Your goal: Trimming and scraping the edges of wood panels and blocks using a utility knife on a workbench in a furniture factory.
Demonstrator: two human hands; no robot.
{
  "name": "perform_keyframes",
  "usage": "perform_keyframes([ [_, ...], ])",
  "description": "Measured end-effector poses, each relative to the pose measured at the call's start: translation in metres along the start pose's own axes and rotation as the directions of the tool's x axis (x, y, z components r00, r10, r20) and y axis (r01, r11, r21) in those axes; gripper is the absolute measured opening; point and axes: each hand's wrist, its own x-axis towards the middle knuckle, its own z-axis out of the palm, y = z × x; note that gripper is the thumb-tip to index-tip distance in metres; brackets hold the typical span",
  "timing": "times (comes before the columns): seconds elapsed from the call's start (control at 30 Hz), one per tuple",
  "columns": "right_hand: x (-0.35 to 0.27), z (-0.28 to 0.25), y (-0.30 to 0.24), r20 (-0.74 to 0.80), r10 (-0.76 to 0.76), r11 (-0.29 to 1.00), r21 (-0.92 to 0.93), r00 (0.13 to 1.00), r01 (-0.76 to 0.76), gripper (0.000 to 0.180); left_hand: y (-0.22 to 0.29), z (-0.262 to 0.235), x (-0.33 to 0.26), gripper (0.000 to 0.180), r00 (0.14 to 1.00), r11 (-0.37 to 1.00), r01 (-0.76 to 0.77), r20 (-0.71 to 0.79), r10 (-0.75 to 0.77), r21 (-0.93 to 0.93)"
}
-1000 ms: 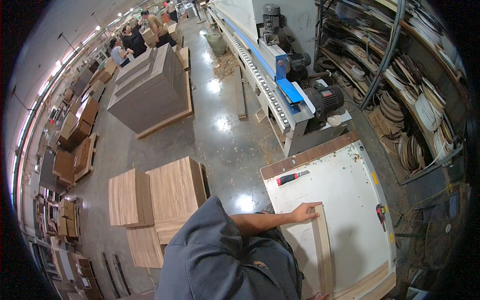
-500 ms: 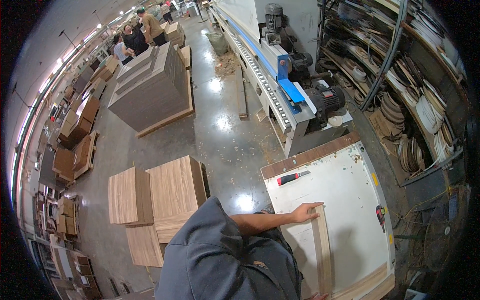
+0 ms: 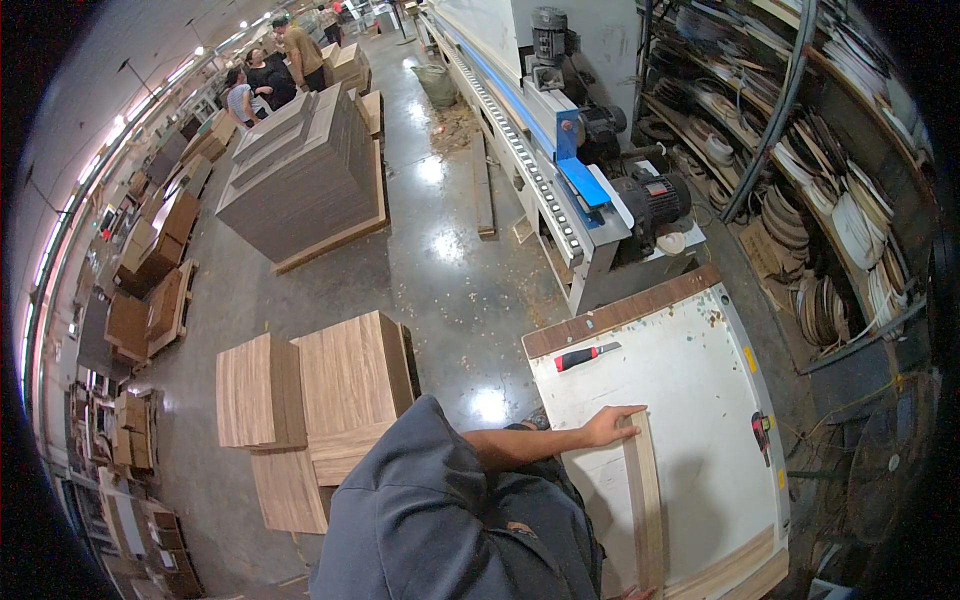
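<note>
A narrow wood-grain strip lies lengthwise on a white-topped worktable. My left hand grips its far end, thumb and fingers bent around the edges. At the lower rim of the picture, a small part of my right hand shows at the strip's near end, with fingers against it. Beyond my left hand lies a red-and-black utility knife. Towards the table's right edge is a red-and-black tape measure. More wood-grain board rests at the near right corner.
Wood-grain panels are stacked at my left, with a taller grey panel stack behind. A long machine with motors stands beyond the table. Shelves of coiled edging strips line the right. Several people stand far off.
My hands and the strip hold almost the same position. Far off, the people have shifted slightly.
</note>
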Motion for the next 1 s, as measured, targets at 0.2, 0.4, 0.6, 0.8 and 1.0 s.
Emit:
perform_keyframes([
  [0.2,-0.001,0.004,0.005,-0.002,-0.009,1.000,-0.001,1.000,0.009,0.054,0.002,-0.002,-0.002,0.061,0.999,1.000,-0.021,-0.045,0.021,0.012],
  [0.4,-0.010,0.013,0.026,-0.002,-0.009,1.000,-0.001,1.000,0.009,0.055,0.008,-0.002,-0.003,0.057,0.996,0.999,-0.035,-0.080,0.039,0.041],
  [0.6,-0.024,0.024,0.068,-0.009,-0.009,1.000,-0.003,1.000,0.009,0.056,0.004,-0.003,-0.001,0.059,0.994,0.989,-0.081,-0.057,0.089,0.120],
  [0.8,-0.017,0.018,0.033,-0.014,0.003,1.000,-0.012,1.000,-0.004,0.057,0.028,0.005,0.016,0.060,0.870,0.742,-0.486,0.176,0.460,0.462],
  [1.0,-0.007,0.013,0.013,-0.017,0.002,1.000,-0.029,1.000,-0.002,0.058,0.029,0.023,0.018,0.058,0.693,0.565,-0.714,0.528,0.490,0.413],
])
